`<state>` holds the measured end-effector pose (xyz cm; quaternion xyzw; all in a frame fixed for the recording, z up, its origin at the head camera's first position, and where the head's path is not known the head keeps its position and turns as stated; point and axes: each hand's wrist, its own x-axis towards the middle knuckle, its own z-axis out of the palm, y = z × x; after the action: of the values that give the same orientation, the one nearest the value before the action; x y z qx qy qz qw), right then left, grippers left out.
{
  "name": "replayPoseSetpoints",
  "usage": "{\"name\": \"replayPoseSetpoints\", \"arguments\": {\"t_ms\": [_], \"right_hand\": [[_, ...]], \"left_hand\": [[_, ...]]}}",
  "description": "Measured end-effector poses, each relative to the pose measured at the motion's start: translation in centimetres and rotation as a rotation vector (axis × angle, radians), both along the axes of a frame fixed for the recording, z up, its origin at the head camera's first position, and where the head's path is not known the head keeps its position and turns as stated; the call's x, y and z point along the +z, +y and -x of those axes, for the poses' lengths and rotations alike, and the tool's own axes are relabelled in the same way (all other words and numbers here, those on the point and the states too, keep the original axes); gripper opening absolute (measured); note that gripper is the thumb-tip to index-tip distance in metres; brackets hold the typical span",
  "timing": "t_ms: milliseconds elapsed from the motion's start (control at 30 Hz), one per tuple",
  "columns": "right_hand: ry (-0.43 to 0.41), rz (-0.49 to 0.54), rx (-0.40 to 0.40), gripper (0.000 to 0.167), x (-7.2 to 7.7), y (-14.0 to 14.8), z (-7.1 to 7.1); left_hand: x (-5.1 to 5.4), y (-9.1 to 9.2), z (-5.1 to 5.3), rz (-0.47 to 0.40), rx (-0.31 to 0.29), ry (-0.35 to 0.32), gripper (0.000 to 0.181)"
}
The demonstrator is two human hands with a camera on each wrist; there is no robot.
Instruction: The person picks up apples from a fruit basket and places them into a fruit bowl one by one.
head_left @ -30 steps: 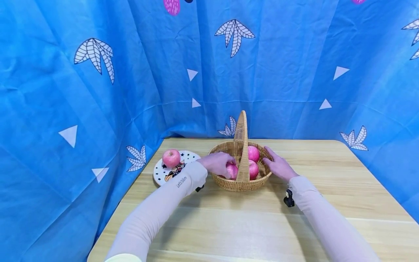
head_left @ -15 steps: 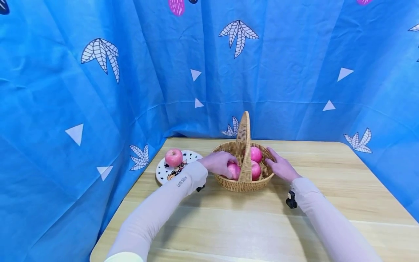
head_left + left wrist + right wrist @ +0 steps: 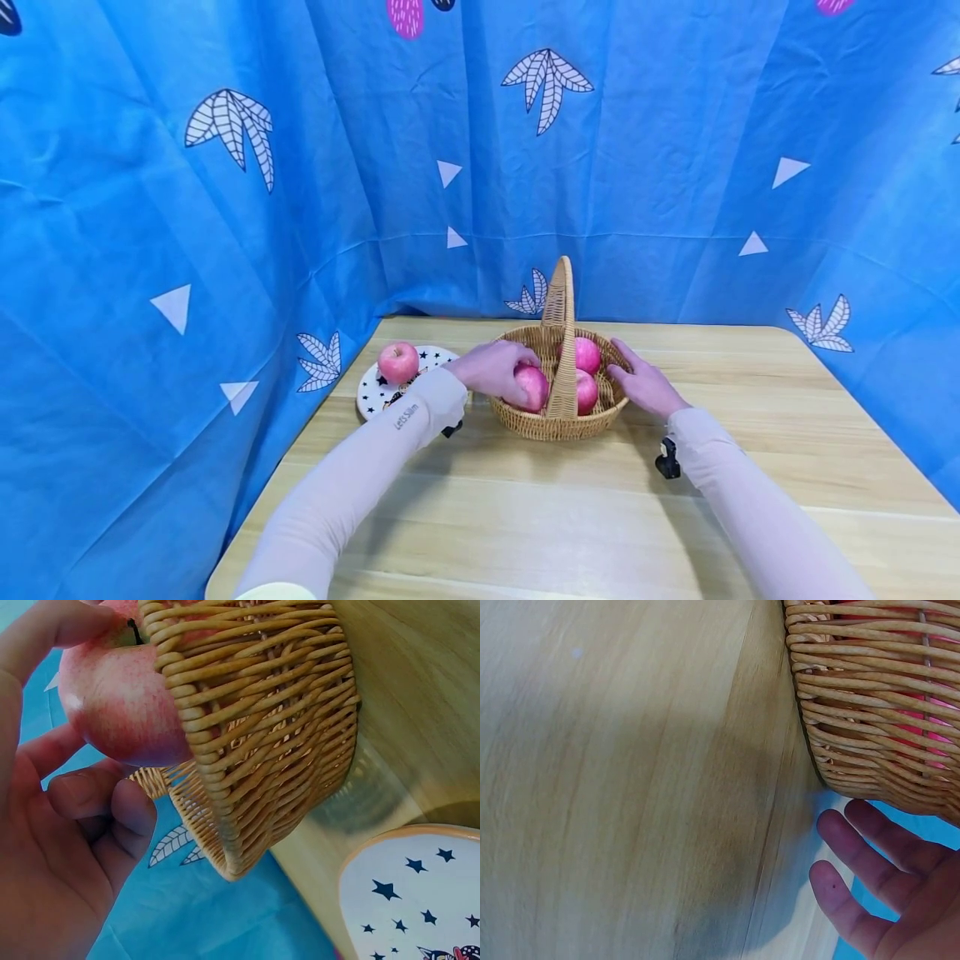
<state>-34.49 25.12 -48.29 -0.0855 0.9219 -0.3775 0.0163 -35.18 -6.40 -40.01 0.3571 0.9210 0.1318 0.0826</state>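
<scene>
My left hand (image 3: 495, 369) holds a pink-red apple (image 3: 532, 388) at the left side of a wicker basket (image 3: 555, 427). In the left wrist view, the thumb and a finger lie against this apple (image 3: 124, 705), which overlaps the basket's rim (image 3: 199, 727). Two more apples, a rear one (image 3: 587, 355) and a front one (image 3: 586, 392), sit in the basket right of its tall handle (image 3: 562, 350). My right hand (image 3: 648, 386) rests at the basket's right rim with its thumb over the edge. Its lower fingers (image 3: 870, 859) extend loosely outside the wicker.
Left of the basket, a white plate (image 3: 367, 400) with dark stars bears another apple (image 3: 398, 362). The left forearm partly covers this plate. A light wooden table (image 3: 555, 517) lies under everything. Blue patterned cloth (image 3: 645, 192) hangs behind and at the sides.
The head view shifted slightly. My left hand has drawn a little to the left and up with the apple, which shows more fully. The right hand stays at the basket's rim.
</scene>
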Motion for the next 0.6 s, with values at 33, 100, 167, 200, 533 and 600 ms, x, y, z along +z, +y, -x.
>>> {"name": "replayPoseSetpoints", "arguments": {"t_ms": [33, 100, 167, 200, 533, 600], "right_hand": [[-0.002, 0.000, 0.000, 0.067, 0.0, 0.0, 0.0], [-0.004, -0.004, -0.002, 0.067, 0.0, 0.1, 0.0], [-0.003, -0.008, 0.001, 0.067, 0.0, 0.1, 0.0], [-0.003, -0.009, 0.001, 0.067, 0.0, 0.1, 0.1], [-0.002, 0.000, 0.002, 0.067, 0.1, 0.0, -0.1], [0.001, -0.001, -0.001, 0.067, 0.1, 0.0, -0.1]], "left_hand": [[0.1, 0.0, 0.0, -0.004, -0.003, 0.006, 0.061], [0.3, -0.2, 0.0, -0.012, -0.002, 0.023, 0.059], [0.5, -0.3, 0.0, -0.017, 0.005, 0.039, 0.058], [0.5, -0.4, 0.0, -0.018, 0.008, 0.044, 0.058], [1.5, -1.2, 0.3, -0.043, 0.027, 0.062, 0.059], [1.8, -1.4, 0.4, -0.052, 0.031, 0.065, 0.058]]}}
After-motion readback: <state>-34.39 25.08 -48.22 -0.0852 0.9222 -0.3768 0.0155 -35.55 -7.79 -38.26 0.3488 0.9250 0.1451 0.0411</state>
